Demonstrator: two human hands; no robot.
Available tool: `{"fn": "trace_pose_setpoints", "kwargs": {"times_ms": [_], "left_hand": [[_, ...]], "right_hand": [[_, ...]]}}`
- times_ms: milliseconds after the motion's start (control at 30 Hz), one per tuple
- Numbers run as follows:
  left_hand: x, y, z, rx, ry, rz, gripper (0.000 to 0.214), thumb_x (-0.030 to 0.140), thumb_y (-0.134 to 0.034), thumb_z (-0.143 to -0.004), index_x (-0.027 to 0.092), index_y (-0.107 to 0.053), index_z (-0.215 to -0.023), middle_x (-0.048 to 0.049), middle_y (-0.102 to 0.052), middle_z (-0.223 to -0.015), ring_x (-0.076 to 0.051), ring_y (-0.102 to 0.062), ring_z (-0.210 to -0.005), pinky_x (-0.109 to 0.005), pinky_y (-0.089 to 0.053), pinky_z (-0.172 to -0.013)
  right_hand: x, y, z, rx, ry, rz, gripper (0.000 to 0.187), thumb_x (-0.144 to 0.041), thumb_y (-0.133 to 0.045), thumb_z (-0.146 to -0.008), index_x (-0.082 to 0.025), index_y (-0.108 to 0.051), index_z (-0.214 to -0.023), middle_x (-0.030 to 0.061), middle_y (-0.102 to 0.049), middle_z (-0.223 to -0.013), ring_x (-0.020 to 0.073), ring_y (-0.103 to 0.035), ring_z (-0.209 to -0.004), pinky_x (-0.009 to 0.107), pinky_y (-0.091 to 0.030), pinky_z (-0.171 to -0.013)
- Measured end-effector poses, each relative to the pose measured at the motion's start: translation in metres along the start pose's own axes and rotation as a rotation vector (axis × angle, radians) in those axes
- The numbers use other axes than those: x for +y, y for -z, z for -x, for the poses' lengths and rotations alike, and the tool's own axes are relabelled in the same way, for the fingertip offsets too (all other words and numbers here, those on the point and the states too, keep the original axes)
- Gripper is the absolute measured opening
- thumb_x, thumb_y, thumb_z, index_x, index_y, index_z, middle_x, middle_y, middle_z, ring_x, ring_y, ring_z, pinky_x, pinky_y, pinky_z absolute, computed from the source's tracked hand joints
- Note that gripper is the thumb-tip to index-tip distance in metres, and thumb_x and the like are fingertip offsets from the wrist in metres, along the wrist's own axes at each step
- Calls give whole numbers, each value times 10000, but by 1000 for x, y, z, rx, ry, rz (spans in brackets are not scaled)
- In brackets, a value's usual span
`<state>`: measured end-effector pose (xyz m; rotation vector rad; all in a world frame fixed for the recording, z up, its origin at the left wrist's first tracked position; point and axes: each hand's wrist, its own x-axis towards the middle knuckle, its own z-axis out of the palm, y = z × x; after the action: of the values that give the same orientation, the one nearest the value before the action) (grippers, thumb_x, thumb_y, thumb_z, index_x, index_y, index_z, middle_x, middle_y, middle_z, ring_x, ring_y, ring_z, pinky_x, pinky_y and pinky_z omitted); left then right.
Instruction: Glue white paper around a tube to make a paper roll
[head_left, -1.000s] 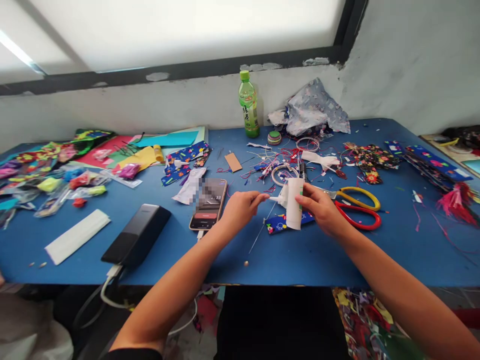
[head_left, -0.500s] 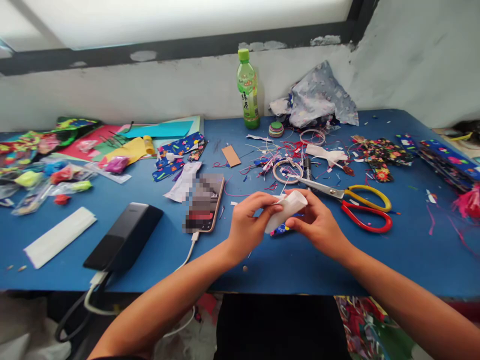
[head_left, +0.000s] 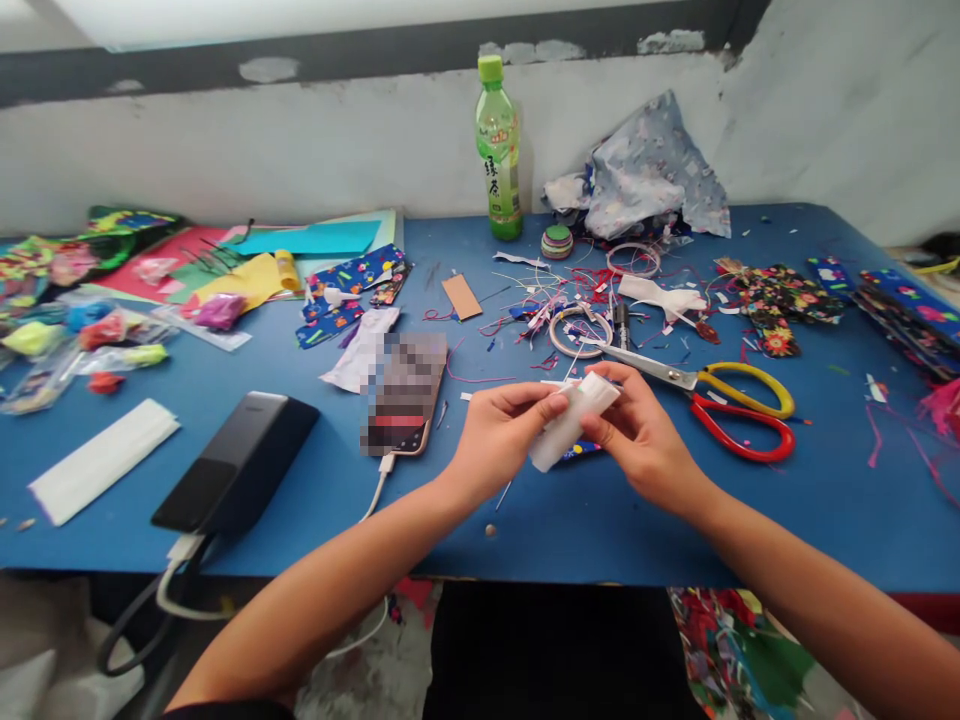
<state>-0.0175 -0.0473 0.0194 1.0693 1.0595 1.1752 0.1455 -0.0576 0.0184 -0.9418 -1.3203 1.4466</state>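
Note:
Both hands hold a folded white strip [head_left: 564,432], thin like cloth or paper, above the front of the table. My left hand [head_left: 511,428] pinches its left side between thumb and fingers. At its upper right end, my right hand [head_left: 637,430] is closed on it, thumb in front and fingers behind. A blue patterned piece of fabric [head_left: 583,450] lies just under the strip, mostly hidden. Scissors [head_left: 697,380] with one yellow and one red handle rest to the right of my right hand.
Left of my hands lie a phone [head_left: 420,400] on a cable, a black power bank [head_left: 240,460] and another folded white strip [head_left: 105,460]. Behind are thread scraps, a white ring [head_left: 581,330], a green tea bottle [head_left: 498,160] and crumpled grey fabric [head_left: 637,180].
The white strip, which showed a rounded open end, now looks flatter between my hands. My right thumb has moved up onto its front. The camera view has shifted slightly.

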Motion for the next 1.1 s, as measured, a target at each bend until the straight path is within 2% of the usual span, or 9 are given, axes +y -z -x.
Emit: {"fn": "trace_pose_setpoints", "kwargs": {"times_ms": [167, 433, 500, 567, 667, 767, 833, 967, 1100], "left_hand": [[-2, -1, -1, -21, 35, 78, 329, 457, -841, -598, 174, -780, -753, -43, -757, -731, -139, -636, -608, -256, -534, -569], [1, 2, -4, -168, 151, 183, 381, 477, -853, -587, 157, -758, -770, -44, -729, -722, -126, -608, -615, -246, -503, -576], [3, 3, -5, -188, 171, 213, 442, 544, -830, -593, 162, -754, -803, -51, -727, -753, -134, -613, -636, -248, -500, -584], [5, 5, -6, -224, 179, 237, 583, 705, -683, -666, 159, -756, -855, -85, -731, -817, -168, -639, -704, -281, -519, -630], [5, 7, -5, -240, 30, 163, 719, 806, -565, -672, 163, -756, -931, -120, -721, -963, -227, -649, -880, -329, -534, -768], [0, 7, -3, -161, -167, -26, 626, 602, -800, -602, 224, -716, -1095, -80, -682, -1064, -215, -626, -947, -303, -519, -804], [-2, 6, -1, -130, -215, -114, 518, 470, -810, -677, 253, -701, -1134, -60, -671, -1040, -182, -626, -899, -283, -517, -766], [-4, 5, 1, -17, -460, -295, 92, 295, -721, -813, 219, -766, -842, -35, -690, -854, -140, -631, -775, -266, -523, -722], [-3, 5, 2, 28, -773, -476, 88, 209, -664, -861, 198, -743, -825, -28, -705, -783, -121, -646, -707, -240, -539, -662]], "right_hand": [[-3, 2, -1, -36, -27, -15, 399, -403, -716, -806, -306, -494, -1124, 2, -555, -925, 163, -588, -836, 325, -556, -799], [-4, 6, -1, -68, -49, -58, 420, -400, -732, -793, -306, -520, -1144, 11, -585, -967, 169, -613, -873, 306, -573, -769], [-4, 7, -2, -50, -47, -56, 433, -407, -740, -783, -305, -524, -1144, 15, -592, -983, 174, -617, -882, 305, -575, -756], [-4, 8, -3, -22, -35, -59, 439, -413, -745, -777, -306, -522, -1139, 20, -597, -1010, 181, -622, -898, 316, -577, -760], [-5, 7, -3, 9, 21, -48, 429, -404, -761, -763, -308, -524, -1107, 22, -602, -1064, 188, -626, -934, 343, -571, -812], [-4, 5, -3, -11, 84, -15, 401, -359, -772, -760, -311, -533, -1080, 11, -611, -1052, 184, -633, -939, 340, -556, -836], [-3, 4, -3, -33, 99, -3, 392, -336, -769, -768, -312, -539, -1085, 2, -614, -990, 173, -636, -915, 321, -553, -815], [-2, 3, -2, -18, 110, 14, 358, -361, -775, -759, -296, -562, -1039, -8, -612, -936, 147, -630, -852, 272, -548, -754], [-4, 2, 1, 51, 61, 85, 358, -373, -801, -723, -279, -592, -998, -3, -642, -890, 170, -647, -819, 282, -565, -694]]}}
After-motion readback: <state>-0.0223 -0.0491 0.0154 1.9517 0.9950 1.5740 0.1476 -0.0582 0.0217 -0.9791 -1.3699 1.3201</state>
